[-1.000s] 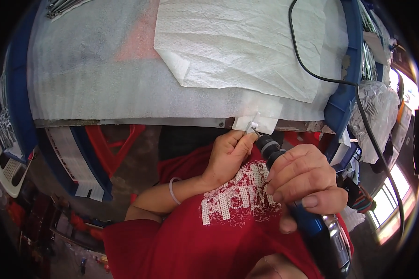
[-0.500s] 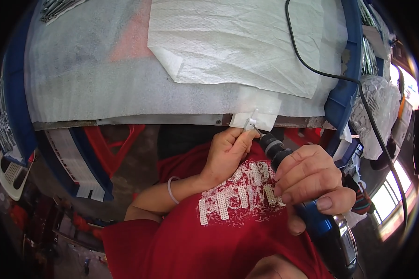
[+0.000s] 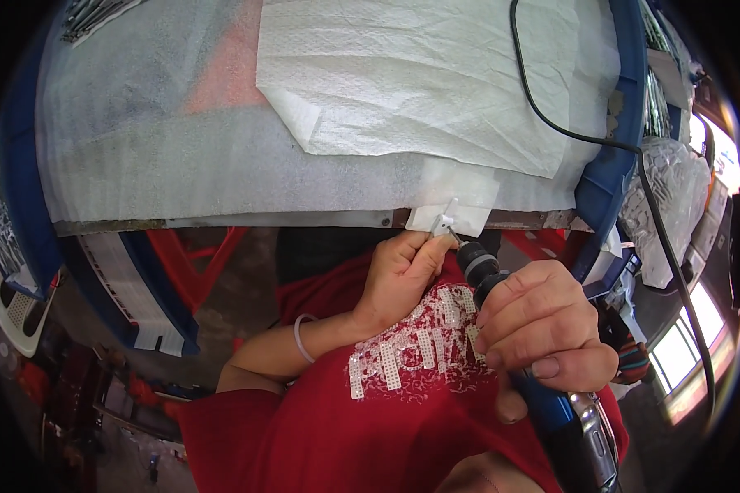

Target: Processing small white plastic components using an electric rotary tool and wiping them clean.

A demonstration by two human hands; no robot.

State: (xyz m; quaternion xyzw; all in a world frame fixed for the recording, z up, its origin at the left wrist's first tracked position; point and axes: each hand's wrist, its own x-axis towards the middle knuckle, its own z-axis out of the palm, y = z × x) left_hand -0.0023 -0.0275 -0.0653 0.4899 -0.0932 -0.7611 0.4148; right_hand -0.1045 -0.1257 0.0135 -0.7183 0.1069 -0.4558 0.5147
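Observation:
My left hand pinches a small white part between thumb and fingertips, at the front edge of the table. My right hand is wrapped round a blue and black power screwdriver, tilted with its dark chuck toward the left fingertips. The thin bit reaches the white part; whether it sits in a screw is too small to tell. Beneath the part lies a folded white pad over the table edge.
A white cloth lies over the foam-covered table. A black cable crosses the right side. Blue trays flank the table; thin metal rods lie at the far left. Plastic bags of parts hang at right.
My right hand and the screwdriver have shifted slightly left and down, and the tool stands a little steeper. My left hand keeps its pinch on the white part.

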